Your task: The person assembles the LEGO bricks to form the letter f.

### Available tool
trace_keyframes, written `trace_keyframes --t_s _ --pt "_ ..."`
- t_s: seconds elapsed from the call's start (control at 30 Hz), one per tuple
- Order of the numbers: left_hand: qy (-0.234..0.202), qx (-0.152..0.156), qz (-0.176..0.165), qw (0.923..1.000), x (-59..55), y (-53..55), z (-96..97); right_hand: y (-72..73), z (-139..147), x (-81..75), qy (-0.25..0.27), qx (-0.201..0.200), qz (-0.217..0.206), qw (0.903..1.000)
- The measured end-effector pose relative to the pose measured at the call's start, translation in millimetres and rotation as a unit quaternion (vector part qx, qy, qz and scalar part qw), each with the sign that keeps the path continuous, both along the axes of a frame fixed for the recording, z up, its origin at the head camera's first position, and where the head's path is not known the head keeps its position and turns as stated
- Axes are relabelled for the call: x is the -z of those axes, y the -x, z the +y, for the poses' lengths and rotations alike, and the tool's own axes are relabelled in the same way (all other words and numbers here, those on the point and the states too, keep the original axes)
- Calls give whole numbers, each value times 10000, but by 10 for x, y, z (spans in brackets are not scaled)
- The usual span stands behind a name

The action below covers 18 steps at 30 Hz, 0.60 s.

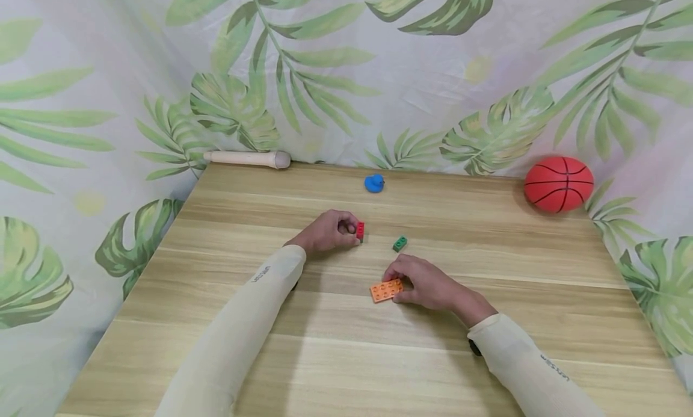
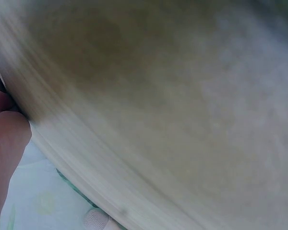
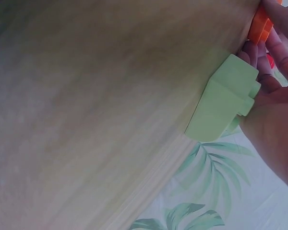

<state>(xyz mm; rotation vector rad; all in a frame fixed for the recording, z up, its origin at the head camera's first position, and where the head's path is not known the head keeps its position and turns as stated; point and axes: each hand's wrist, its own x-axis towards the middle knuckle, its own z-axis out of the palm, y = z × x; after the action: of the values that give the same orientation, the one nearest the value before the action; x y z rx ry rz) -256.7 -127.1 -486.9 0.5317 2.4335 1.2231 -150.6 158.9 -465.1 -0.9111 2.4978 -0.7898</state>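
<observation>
My left hand (image 1: 330,230) pinches a small red toy brick (image 1: 360,230) between thumb and fingers, low over the table. To its right, my right hand (image 1: 428,284) grips the right end of an orange studded brick (image 1: 385,290), thumb on the near side. A dark green brick (image 1: 400,244) lies between and beyond the hands. In the right wrist view a light green brick (image 3: 223,103) appears beside the palm; I cannot make it out from the head. The left wrist view shows only part of the left hand (image 2: 5,129), and what it holds is out of frame.
At the table's back edge are a microphone-shaped thing (image 1: 246,159) on the left, a blue rubber duck (image 1: 374,183) in the middle and a red basketball (image 1: 559,184) on the right. A leaf-patterned cloth (image 1: 335,104) hangs behind the wooden table (image 1: 346,357).
</observation>
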Motion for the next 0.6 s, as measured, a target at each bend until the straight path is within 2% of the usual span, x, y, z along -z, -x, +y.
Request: trace_keyframes --t_s 0.6 --pt "13 7 17 10000 7 -1 1 -6 0 -4 47 16 -13 10000"
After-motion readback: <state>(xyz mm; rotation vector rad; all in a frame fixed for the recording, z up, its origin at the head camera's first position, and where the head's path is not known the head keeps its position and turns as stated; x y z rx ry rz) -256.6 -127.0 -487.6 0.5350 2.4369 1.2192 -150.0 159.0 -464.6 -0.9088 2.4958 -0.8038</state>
